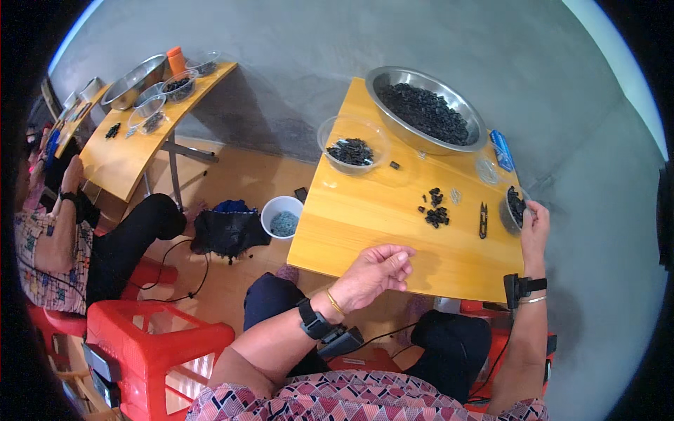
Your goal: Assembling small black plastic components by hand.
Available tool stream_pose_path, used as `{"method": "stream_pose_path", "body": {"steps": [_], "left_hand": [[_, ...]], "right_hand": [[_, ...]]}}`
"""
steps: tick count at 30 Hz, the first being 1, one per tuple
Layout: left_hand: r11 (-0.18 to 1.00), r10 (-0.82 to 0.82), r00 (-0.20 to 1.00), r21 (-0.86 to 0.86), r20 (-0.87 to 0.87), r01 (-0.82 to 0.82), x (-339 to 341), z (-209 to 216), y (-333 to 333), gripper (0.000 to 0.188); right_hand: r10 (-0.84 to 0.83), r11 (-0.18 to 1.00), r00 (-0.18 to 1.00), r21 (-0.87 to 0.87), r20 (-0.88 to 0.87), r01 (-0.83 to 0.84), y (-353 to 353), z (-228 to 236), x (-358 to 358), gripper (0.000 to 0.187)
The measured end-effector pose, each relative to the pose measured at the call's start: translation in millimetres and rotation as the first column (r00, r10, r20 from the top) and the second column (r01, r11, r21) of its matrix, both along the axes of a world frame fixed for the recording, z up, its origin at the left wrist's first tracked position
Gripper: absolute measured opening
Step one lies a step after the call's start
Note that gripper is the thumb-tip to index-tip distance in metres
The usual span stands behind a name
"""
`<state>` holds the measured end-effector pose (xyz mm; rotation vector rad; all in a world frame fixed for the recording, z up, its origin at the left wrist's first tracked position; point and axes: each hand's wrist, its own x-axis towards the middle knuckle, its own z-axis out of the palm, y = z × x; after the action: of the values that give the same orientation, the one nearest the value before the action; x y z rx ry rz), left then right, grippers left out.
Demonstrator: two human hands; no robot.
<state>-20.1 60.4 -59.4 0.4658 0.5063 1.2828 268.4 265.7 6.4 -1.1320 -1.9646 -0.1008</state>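
Observation:
At the right edge of the yellow table [351, 238], my right hand [535, 228] grips the side of a clear plastic bowl [510, 219] with small black parts in it. My left hand [375, 275] hovers over the near edge, thumb and forefinger pressed together; whatever they may hold is too small to make out. A loose pile of black parts [437, 216] lies mid-table, beside a few tiny clear pieces [456, 196]. Black thread snips [483, 220] lie between that pile and the bowl.
A large steel basin [477, 137] of black parts stands at the back, near a clear tub [325, 144], a clear lid [486, 170] and a blue box [501, 150]. A white bucket [269, 210] and red stool [133, 330] are left. Another person [56, 242] sits at a second table [112, 165].

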Motion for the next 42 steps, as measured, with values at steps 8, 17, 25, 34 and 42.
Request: {"method": "stream_pose_path", "body": {"steps": [8, 17, 25, 34, 42], "left_hand": [[0.992, 0.127, 0.991, 0.023, -0.052, -0.126, -9.4, 4.2, -2.2, 0.019], [0.982, 0.185, 0.982, 0.049, -0.048, -0.182, -18.7, 8.0, -2.8, 0.019], [0.972, 0.231, 0.971, -0.028, -0.058, -0.233, -22.8, 13.1, -5.7, 0.027], [0.977, 0.208, 0.961, -0.003, -0.180, -0.212, -14.9, 6.2, 1.0, 0.020], [0.982, 0.190, 0.959, 0.045, -0.208, -0.185, -11.1, 9.4, 0.2, 0.020]], "right_hand": [[0.438, 0.794, 0.895, -0.501, 0.080, -0.343, -28.9, -0.7, -172.2, 0.018], [0.367, 0.834, 0.853, -0.538, 0.371, -0.124, 17.6, -29.5, -256.7, 0.020], [0.686, 0.685, 0.700, -0.501, 0.198, -0.530, -66.4, -2.0, -225.7, 0.013], [0.721, 0.612, 0.692, -0.456, -0.012, -0.646, -119.0, 1.0, -165.1, 0.018], [0.241, 0.860, 0.951, -0.497, 0.196, -0.116, 2.4, -19.6, -90.2, 0.009]]}}
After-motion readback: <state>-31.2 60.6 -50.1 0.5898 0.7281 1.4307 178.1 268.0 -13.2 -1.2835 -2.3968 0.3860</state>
